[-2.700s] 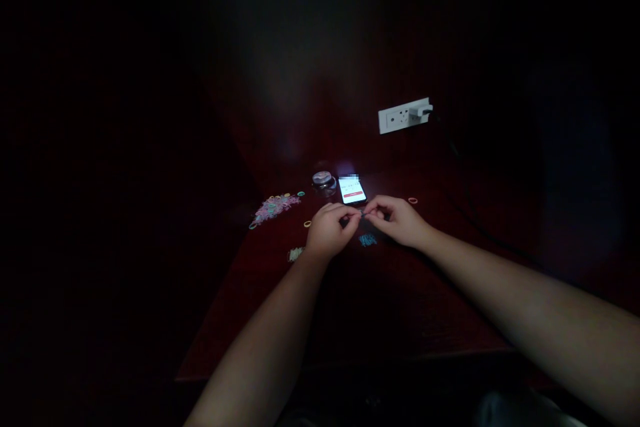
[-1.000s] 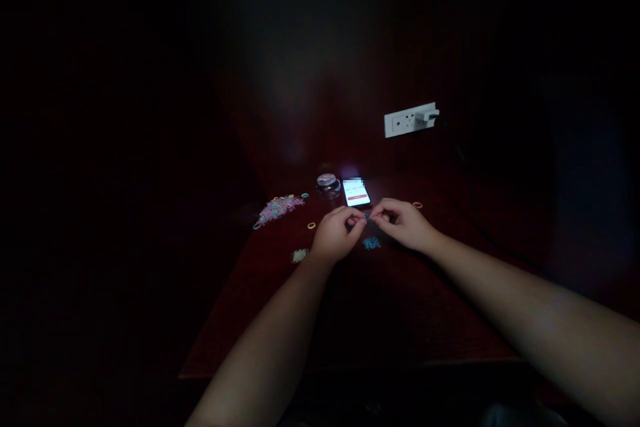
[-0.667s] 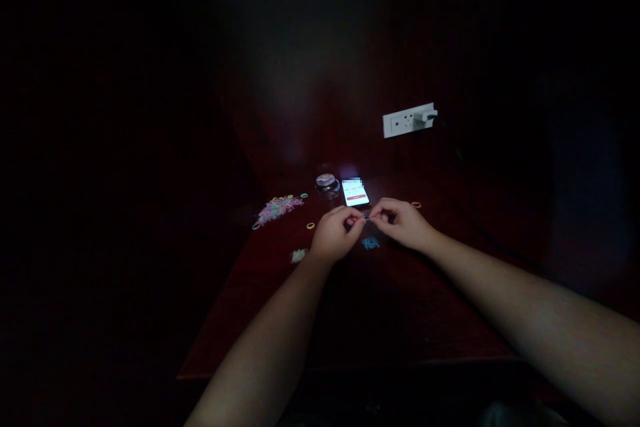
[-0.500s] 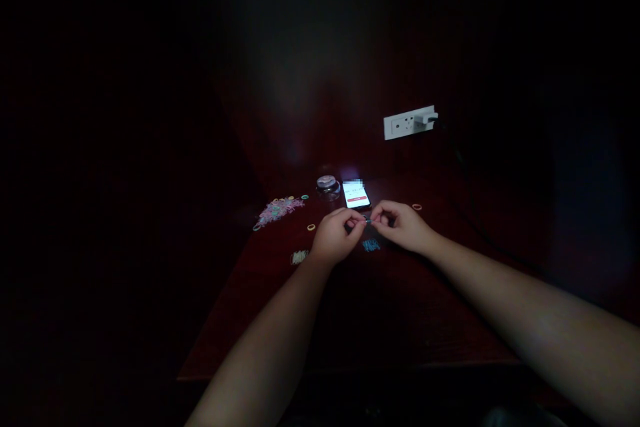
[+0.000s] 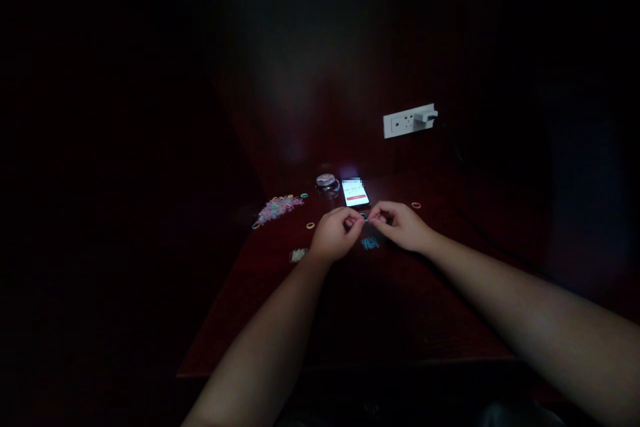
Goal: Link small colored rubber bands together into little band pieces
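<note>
My left hand (image 5: 336, 235) and my right hand (image 5: 404, 227) meet over the table, fingertips pinched close together. Between them is a small blue elastic hair tie (image 5: 366, 217), partly hidden by the fingers. Just below lies a small pile of blue hair ties (image 5: 370, 243). A bundle of pale yellow hair ties (image 5: 299, 255) rests left of my left wrist. Farther left is a heap of mixed, mostly pink and purple hair ties (image 5: 280, 209). A single yellow hair tie (image 5: 310, 225) lies beside my left hand, and a pinkish one (image 5: 416, 205) beyond my right.
A lit phone (image 5: 355, 193) lies behind my hands, with a clear lidded jar (image 5: 327, 188) to its left. On the wall, a white socket panel (image 5: 399, 124) holds a plug whose dark cable runs down at right. The dark red table (image 5: 400, 333) is dimly lit.
The fingertips of my right hand have shifted slightly around the hair tie. Otherwise both hands stay in nearly the same place; the view has moved very slightly.
</note>
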### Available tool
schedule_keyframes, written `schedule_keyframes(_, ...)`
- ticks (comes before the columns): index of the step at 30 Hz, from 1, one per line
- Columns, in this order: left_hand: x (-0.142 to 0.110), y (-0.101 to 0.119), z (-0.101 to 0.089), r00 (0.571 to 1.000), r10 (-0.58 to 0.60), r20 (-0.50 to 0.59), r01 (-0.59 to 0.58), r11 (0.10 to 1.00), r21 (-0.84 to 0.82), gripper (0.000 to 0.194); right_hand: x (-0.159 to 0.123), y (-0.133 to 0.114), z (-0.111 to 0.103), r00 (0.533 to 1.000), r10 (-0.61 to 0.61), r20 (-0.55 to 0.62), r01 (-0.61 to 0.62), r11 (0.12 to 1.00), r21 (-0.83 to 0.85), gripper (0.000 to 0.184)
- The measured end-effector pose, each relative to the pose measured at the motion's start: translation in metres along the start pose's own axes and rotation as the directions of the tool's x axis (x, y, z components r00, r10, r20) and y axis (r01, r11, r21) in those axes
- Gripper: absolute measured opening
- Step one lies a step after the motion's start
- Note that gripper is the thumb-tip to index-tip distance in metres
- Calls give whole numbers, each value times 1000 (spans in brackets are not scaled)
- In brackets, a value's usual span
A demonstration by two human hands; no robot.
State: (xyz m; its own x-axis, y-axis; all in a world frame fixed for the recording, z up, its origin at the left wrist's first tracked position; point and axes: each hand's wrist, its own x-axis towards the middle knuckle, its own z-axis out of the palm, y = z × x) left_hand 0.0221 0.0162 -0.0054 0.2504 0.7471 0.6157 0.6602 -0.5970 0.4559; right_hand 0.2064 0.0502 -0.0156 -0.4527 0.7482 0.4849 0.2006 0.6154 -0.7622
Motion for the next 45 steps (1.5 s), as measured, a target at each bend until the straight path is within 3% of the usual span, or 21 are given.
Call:
schedule_keyframes(6, 0, 0, -1, 1000, -20, -23, 20, 1000, -10, 9, 1, -2, -1, 1000, 2, -26, -2, 1000, -16, 15)
schedule_keyframes(14, 0, 1, 1, 999, 26, -18, -27, 998, -52, 8, 0, -1, 1, 999, 21, 39, -23, 999, 48, 17)
schedule_keyframes(30, -1, -3, 2, 1000, 16, -23, -17, 999, -40, 8, 0, 0, 0, 999, -10, -40, 11, 1000, 4, 13)
schedule_keyframes(45, -1, 0, 2, 1000, -8, 5, 8, 999, -44, 9, 0, 0, 0, 1000, -21, -19, 22, 1000, 8, 14)
